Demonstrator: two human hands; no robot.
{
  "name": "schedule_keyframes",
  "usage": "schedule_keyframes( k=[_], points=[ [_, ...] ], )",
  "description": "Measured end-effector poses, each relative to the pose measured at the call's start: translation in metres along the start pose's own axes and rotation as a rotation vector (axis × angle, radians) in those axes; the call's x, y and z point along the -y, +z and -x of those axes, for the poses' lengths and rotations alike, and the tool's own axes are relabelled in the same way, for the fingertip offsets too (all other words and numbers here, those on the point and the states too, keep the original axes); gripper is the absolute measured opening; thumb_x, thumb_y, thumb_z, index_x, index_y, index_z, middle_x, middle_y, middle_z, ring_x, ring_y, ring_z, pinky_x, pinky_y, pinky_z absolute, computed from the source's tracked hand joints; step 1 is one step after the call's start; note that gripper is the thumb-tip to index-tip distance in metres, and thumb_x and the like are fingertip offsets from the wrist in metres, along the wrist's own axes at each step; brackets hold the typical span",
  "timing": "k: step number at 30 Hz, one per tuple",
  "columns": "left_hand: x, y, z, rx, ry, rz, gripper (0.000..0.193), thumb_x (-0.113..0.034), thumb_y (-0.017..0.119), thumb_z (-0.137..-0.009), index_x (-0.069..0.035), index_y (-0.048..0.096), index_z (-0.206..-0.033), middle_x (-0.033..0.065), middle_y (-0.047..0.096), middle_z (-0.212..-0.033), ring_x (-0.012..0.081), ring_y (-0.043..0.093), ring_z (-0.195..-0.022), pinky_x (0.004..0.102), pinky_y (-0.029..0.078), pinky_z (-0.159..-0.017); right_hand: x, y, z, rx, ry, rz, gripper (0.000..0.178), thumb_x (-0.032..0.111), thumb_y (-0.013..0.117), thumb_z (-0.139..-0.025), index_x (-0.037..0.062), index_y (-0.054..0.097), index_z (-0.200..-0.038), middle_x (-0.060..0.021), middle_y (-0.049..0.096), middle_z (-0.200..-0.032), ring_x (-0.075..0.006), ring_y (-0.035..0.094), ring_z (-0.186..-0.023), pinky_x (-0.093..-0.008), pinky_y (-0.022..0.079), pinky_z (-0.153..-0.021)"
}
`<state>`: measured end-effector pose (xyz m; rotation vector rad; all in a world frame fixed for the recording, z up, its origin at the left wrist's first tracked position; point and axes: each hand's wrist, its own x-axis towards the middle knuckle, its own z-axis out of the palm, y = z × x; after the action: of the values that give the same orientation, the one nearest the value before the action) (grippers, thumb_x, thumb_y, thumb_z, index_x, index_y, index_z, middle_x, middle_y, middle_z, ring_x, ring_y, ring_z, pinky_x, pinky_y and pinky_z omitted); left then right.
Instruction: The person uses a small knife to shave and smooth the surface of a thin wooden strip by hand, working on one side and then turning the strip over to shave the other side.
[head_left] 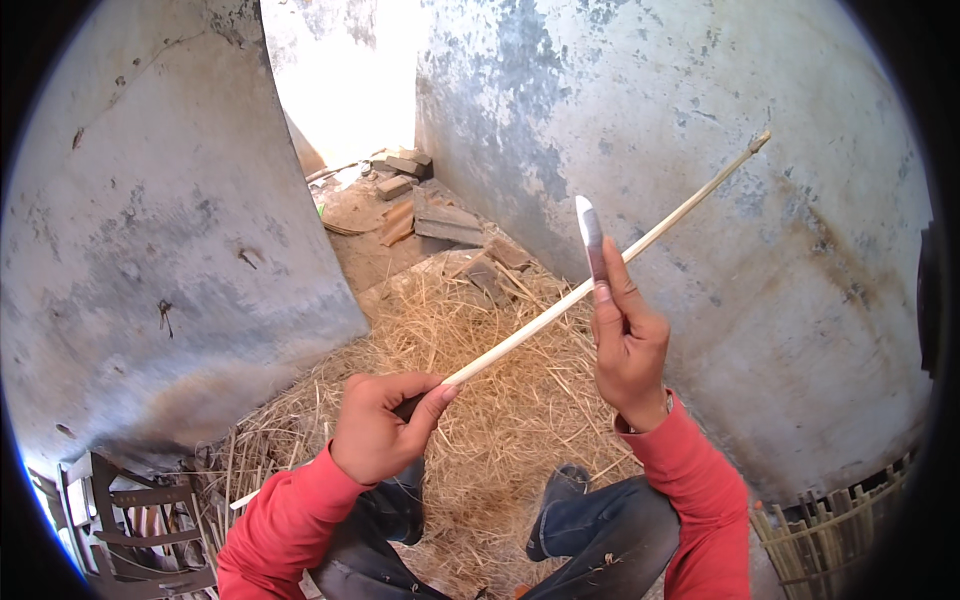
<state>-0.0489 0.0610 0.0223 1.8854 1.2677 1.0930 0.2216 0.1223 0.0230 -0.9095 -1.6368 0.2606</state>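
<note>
A long, pale, peeled wooden stick (525,332) slants from low on the left up to the far right, where its tip is darker and knobby. Near its lower part, my left hand (382,428) is closed around it. A pale end visible beyond my left sleeve looks like the same stick. My right hand (632,355) grips a knife (588,240) with its blade pointing up, my index finger lying along it. The blade crosses the stick close to my fingers; whether it touches the wood I cannot tell. My fingers hide the handle.
Straw and shavings (480,440) cover the floor between my feet. Bricks and broken slabs (445,220) lie by the bright opening. Plastered walls (160,250) stand on both sides. A slatted basket (835,535) is at lower right, a dark wooden frame (150,540) at lower left.
</note>
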Motion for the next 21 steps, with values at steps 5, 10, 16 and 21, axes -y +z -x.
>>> schedule_keyframes(
  k=[5,10,16,21],
  points=[
    [-0.003,0.003,0.001,-0.024,0.059,-0.075,0.015,-0.011,0.073,-0.098,0.003,0.076,-0.092,0.0017,0.061,-0.059,0.0051,0.053,-0.053,0.0255,0.040,-0.049,0.002,0.015,0.010,0.045,-0.166,0.060,0.048,-0.001,0.055,-0.103,0.0032,0.053,-0.151,-0.0139,0.078,-0.111,-0.0058,0.055,-0.064,-0.0255,0.048,-0.061],
    [-0.006,0.009,-0.001,-0.057,0.058,-0.087,0.014,-0.010,0.074,-0.096,0.003,0.075,-0.090,0.0031,0.060,-0.057,0.0055,0.052,-0.051,0.0255,0.040,-0.049,0.035,0.029,0.029,0.416,-0.142,0.047,0.050,-0.003,0.060,-0.098,0.0016,0.056,-0.148,-0.0237,0.074,-0.118,-0.0126,0.069,-0.071,-0.0263,0.052,-0.065],
    [-0.009,0.009,0.000,-0.160,0.121,-0.144,0.011,-0.011,0.076,-0.094,-0.001,0.077,-0.091,0.0104,0.058,-0.056,0.0147,0.052,-0.045,0.0306,0.040,-0.046,0.018,0.018,0.002,0.119,-0.081,0.031,0.049,0.000,0.057,-0.101,0.0038,0.054,-0.150,-0.0176,0.077,-0.116,-0.0050,0.060,-0.068,-0.0285,0.048,-0.060],
    [-0.010,0.014,0.003,-0.184,0.155,-0.179,0.008,-0.011,0.077,-0.093,-0.002,0.077,-0.090,0.0122,0.059,-0.058,0.0177,0.055,-0.044,0.0323,0.041,-0.046,0.001,0.007,-0.001,-0.013,-0.008,0.022,0.049,0.001,0.058,-0.102,0.0056,0.054,-0.151,-0.0166,0.077,-0.104,-0.0065,0.054,-0.060,-0.0292,0.046,-0.055]
  ],
)
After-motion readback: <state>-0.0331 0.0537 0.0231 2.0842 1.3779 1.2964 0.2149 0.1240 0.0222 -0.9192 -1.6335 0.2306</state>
